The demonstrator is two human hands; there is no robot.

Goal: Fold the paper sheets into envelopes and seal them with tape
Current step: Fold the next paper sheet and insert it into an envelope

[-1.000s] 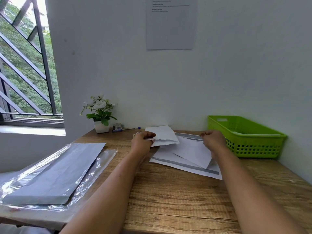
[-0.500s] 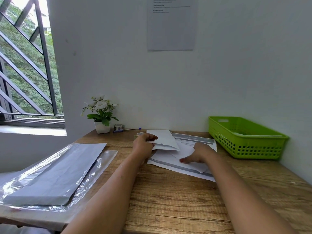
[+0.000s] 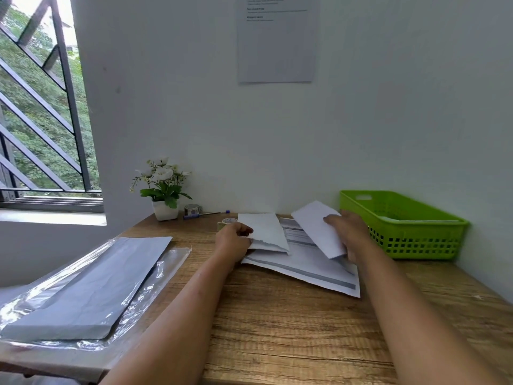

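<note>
Left hand (image 3: 234, 240) pinches the torn-edged envelope (image 3: 266, 232), right hand (image 3: 351, 234) grips a folded sheet (image 3: 316, 229) tilted above the desk (image 3: 277, 329); wall notice (image 3: 277, 45), print too blurred to read.

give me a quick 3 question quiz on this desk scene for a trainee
1. True or false: the basket stands on the person's left.
2. What does the right hand hold? A scissors, B a folded sheet, C a cup.
3. Which hand grips the torn paper?

Key: 1 false, it is on the right. 2 B. 3 the left hand.
</note>
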